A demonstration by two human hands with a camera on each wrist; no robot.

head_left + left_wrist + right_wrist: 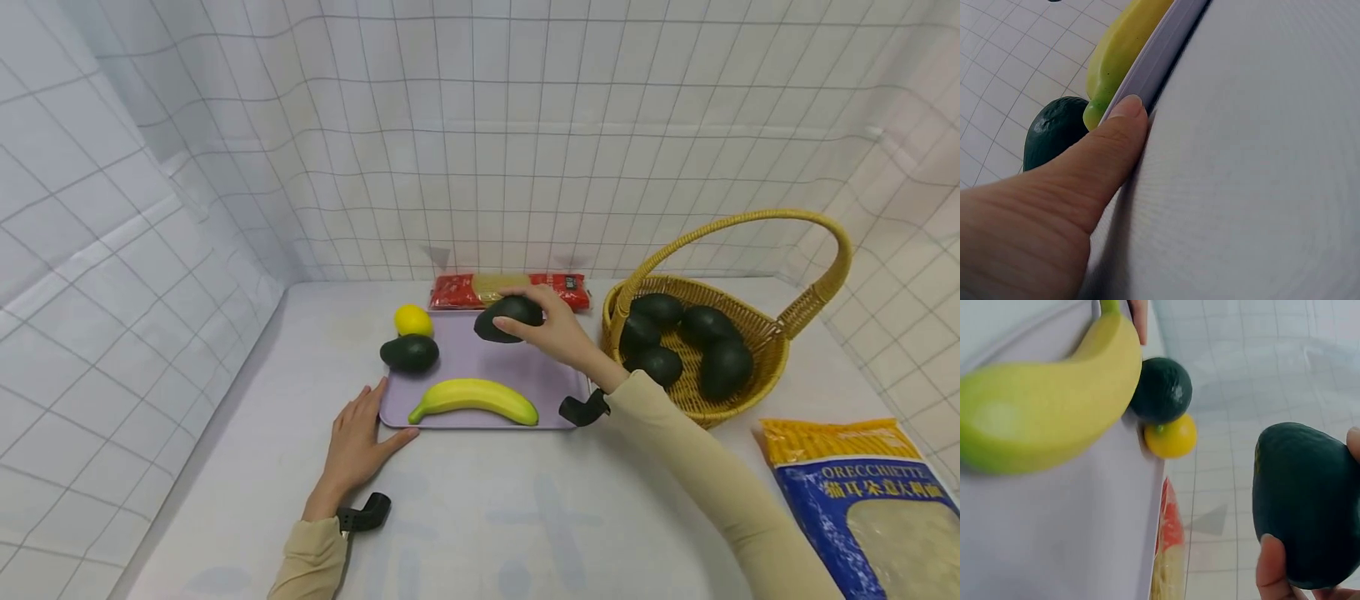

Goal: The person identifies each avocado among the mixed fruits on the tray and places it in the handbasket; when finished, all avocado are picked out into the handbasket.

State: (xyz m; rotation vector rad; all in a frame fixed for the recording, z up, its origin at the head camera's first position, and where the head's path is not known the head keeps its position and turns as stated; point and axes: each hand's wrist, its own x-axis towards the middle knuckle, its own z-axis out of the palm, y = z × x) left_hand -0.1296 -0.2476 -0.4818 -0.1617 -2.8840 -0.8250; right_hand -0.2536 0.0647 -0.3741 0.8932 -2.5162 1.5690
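My right hand (553,327) grips a dark green avocado (508,319) above the back of a lilac tray (551,375); the right wrist view shows that avocado (1304,500) between thumb and fingers. My left hand (360,442) rests at the tray's front left corner, fingers spread. In the left wrist view its thumb (1124,119) lies against the tray's rim (1154,59). A yellow banana (476,398) lies along the tray's front. At the tray's left side are another avocado (409,353) and, behind it, a lemon (413,321).
On the right stands a wicker basket (776,354) with a tall handle, holding several avocados (726,368). A red packet of pasta (453,292) lies behind the tray. A blue and yellow orecchiette bag (813,508) lies at front right. White gridded cloth (525,125) surrounds the table.
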